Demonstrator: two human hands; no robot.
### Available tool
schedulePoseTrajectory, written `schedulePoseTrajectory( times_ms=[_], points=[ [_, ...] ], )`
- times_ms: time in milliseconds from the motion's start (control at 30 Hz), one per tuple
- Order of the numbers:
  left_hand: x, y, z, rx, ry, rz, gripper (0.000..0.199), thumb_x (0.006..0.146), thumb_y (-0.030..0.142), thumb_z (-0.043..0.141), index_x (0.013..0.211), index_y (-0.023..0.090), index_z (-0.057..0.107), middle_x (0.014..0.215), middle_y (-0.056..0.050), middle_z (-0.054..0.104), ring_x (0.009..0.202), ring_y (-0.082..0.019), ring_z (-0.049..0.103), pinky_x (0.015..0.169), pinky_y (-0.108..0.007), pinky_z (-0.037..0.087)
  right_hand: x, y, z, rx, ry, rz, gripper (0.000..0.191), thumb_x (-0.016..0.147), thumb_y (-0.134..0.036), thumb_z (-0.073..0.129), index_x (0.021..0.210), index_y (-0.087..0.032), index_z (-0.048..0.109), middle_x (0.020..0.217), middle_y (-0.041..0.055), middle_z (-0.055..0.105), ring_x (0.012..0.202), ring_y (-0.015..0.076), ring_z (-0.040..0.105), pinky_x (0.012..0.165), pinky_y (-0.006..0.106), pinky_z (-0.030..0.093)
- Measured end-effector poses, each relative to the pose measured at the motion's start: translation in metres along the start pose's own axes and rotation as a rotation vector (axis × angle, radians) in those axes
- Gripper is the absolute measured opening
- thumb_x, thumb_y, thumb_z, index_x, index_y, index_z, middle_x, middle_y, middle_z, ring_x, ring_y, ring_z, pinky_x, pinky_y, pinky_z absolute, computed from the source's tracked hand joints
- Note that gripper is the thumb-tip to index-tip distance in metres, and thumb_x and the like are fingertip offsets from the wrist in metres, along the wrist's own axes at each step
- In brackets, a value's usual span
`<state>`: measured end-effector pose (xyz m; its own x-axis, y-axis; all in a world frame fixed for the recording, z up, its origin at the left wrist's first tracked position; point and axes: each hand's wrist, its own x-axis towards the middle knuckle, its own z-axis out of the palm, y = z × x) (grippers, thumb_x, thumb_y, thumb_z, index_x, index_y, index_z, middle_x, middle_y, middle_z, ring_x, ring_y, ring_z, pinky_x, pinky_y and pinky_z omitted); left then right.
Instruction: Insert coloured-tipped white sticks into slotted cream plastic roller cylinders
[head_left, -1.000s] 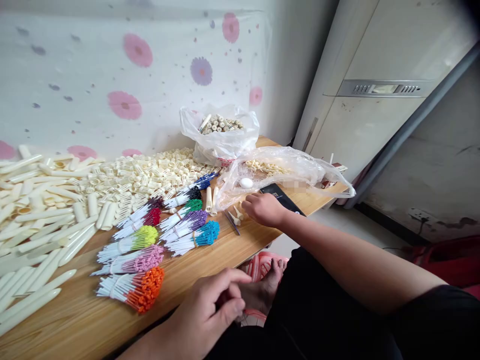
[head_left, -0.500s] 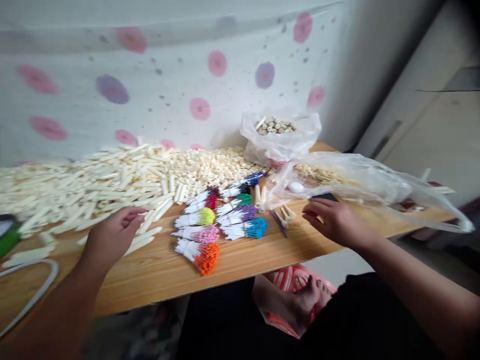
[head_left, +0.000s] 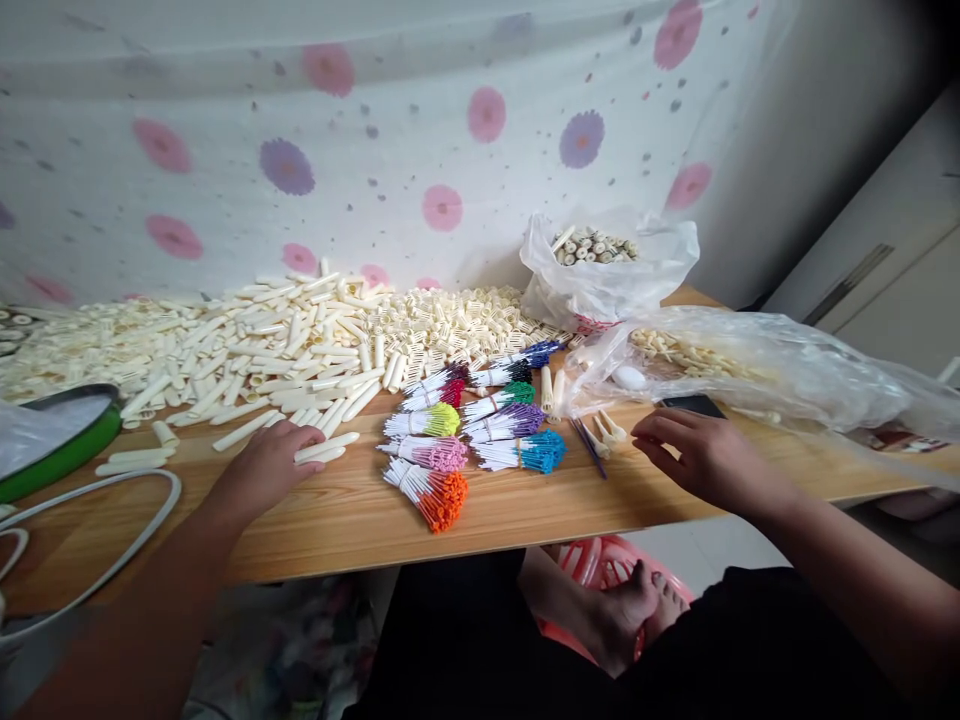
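Around the near ends of two cream tubes (head_left: 328, 442), my left hand (head_left: 274, 468) is low over the table, thumb and fingers apart; its fingertips seem to touch them, without a visible grip. My right hand (head_left: 694, 455) hovers at the right with loosely bent, parted fingers and holds nothing. Just left of it lie small cream flared pieces (head_left: 611, 430) and a thin dark purple tool (head_left: 590, 448). Between my hands are bundles of white sticks with coloured tips, among them orange (head_left: 442, 498), pink (head_left: 442, 453), yellow (head_left: 439, 420) and blue (head_left: 541, 452).
A large heap of cream tubes and small parts (head_left: 300, 340) covers the back of the table (head_left: 337, 540). Plastic bags (head_left: 585, 290) stand and lie at the back right. A green-rimmed object (head_left: 67, 460) and a white cable (head_left: 154, 545) are at the left.
The view has shifted, so the table's items appear farther right. My left hand has come down closer around the two tubes. My right hand remains near the flared pieces.
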<state>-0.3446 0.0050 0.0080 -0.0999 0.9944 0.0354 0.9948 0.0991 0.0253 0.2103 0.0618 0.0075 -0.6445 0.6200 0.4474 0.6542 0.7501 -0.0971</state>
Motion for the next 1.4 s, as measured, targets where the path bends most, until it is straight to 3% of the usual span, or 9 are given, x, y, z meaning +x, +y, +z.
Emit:
schedulePoseTrajectory(
  times_ms=[200,500,667,867,967,1033,1200,1300,1400],
  points=[
    [0.01,0.006,0.011,0.066,0.054,0.026,0.027,0.082,0.035,0.052,0.104,0.024,0.064,0.098,-0.005,0.063,0.093,-0.026,0.06,0.081,-0.032,0.043,0.001,-0.001,-0.007,-0.016,0.003,0.046,0.019,0.096,-0.024,0.048,0.084,-0.017,0.061,0.077,0.0043,0.063,0.066,0.0143,0.058,0.06,0.025,0.042],
    [0.014,0.058,0.006,0.254,0.05,0.005,0.042,0.092,0.042,0.036,0.105,0.015,0.065,0.103,-0.015,0.064,0.093,-0.034,0.063,0.073,-0.039,0.046,0.002,-0.002,-0.009,0.011,-0.047,0.053,0.018,0.095,-0.022,0.046,0.085,-0.017,0.06,0.077,0.0046,0.063,0.068,0.0153,0.058,0.061,0.025,0.042],
    [0.015,0.058,0.011,0.283,0.075,0.015,0.047,0.093,0.045,0.031,0.104,0.014,0.064,0.096,-0.017,0.066,0.089,-0.037,0.065,0.072,-0.043,0.047,0.002,-0.003,-0.01,0.01,-0.055,0.064,0.017,0.095,-0.022,0.047,0.085,-0.017,0.06,0.078,0.0043,0.063,0.068,0.0153,0.058,0.061,0.026,0.042],
    [0.027,0.059,0.01,0.194,0.23,0.032,0.05,0.091,0.047,0.036,0.113,0.012,0.063,0.102,-0.018,0.065,0.094,-0.036,0.064,0.079,-0.043,0.048,0.001,-0.002,-0.005,0.053,-0.011,0.042,0.015,0.094,-0.021,0.048,0.09,-0.016,0.061,0.083,0.0062,0.064,0.074,0.0166,0.059,0.066,0.027,0.046],
    [0.038,0.075,-0.006,0.055,0.328,0.072,0.043,0.091,0.041,0.036,0.111,0.015,0.065,0.108,-0.014,0.065,0.1,-0.032,0.062,0.086,-0.04,0.047,0.024,-0.005,-0.006,0.022,0.068,0.024,0.016,0.093,-0.019,0.048,0.097,-0.016,0.063,0.095,0.009,0.066,0.085,0.0194,0.061,0.074,0.03,0.048],
    [0.049,0.092,-0.018,-0.105,0.366,0.117,0.037,0.09,0.037,0.041,0.108,0.017,0.066,0.108,-0.011,0.065,0.095,-0.028,0.063,0.084,-0.036,0.047,0.053,-0.012,-0.008,-0.063,0.037,0.015,0.02,0.092,-0.019,0.048,0.1,-0.017,0.066,0.1,0.0099,0.067,0.092,0.0222,0.06,0.079,0.033,0.047],
    [0.078,0.133,-0.035,-0.292,0.413,0.205,0.031,0.09,0.034,0.044,0.106,0.021,0.067,0.104,-0.004,0.066,0.083,-0.018,0.063,0.08,-0.029,0.049,0.128,-0.042,0.016,-0.284,-0.345,0.064,0.021,0.081,-0.02,0.057,0.098,-0.018,0.069,0.098,0.0123,0.068,0.1,0.0283,0.06,0.081,0.037,0.044],
    [0.09,0.142,-0.03,-0.523,0.383,0.27,0.026,0.087,0.032,0.048,0.1,0.02,0.068,0.101,-0.005,0.068,0.083,-0.018,0.063,0.078,-0.03,0.05,0.142,-0.047,0.04,-0.318,-0.401,0.113,0.014,0.074,-0.016,0.062,0.085,-0.013,0.071,0.087,0.0164,0.07,0.087,0.0305,0.064,0.076,0.038,0.044],
    [0.095,0.139,-0.021,-0.576,0.337,0.338,0.023,0.087,0.029,0.05,0.098,0.019,0.068,0.099,-0.005,0.068,0.087,-0.019,0.062,0.079,-0.031,0.05,0.14,-0.041,0.047,-0.318,-0.366,0.175,0.014,0.074,-0.008,0.058,0.08,-0.012,0.07,0.083,0.0165,0.07,0.08,0.0272,0.065,0.073,0.036,0.043]
  ],
)
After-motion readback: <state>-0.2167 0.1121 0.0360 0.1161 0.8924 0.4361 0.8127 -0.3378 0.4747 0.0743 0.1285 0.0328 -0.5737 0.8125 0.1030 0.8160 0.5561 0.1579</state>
